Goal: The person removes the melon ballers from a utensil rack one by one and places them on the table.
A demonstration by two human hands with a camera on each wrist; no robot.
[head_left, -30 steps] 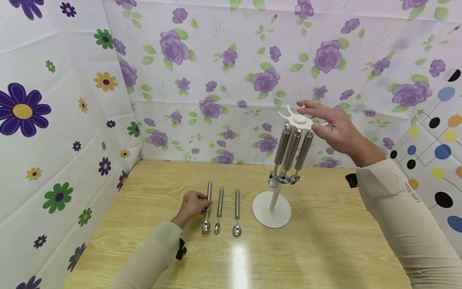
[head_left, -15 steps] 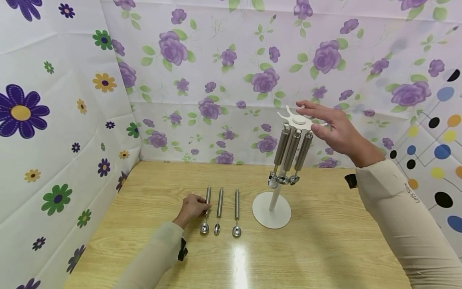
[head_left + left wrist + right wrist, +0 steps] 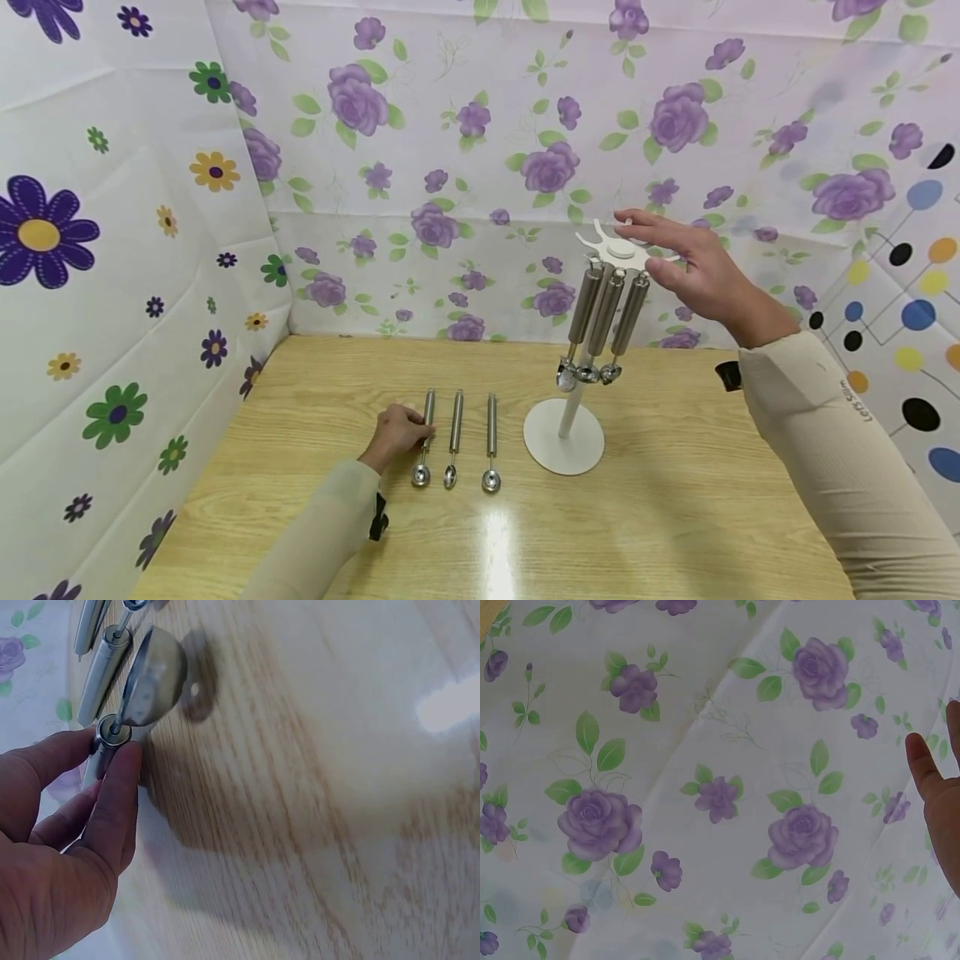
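head: left hand [image 3: 397,433] pinches leftmost scoop [image 3: 426,444] on table [image 3: 315,383], shifted slightly leftward, apparently spacing it from next scoop [image 3: 457,425]; right hand [image 3: 701,267] is at rack [image 3: 620,248]. left wrist: thumb and fingers grip its handle. right wrist: fingers straight, nothing held.

The person's right sleeve [image 3: 840,433] bears small dark lettering [image 3: 856,400] on its pale beige cloth. It seems to read "Let'sSlim", the words set close together; the print is too small to settle the exact spelling. The line stands past the cuff, near the sleeve's upper edge, and runs lengthwise along the forearm.
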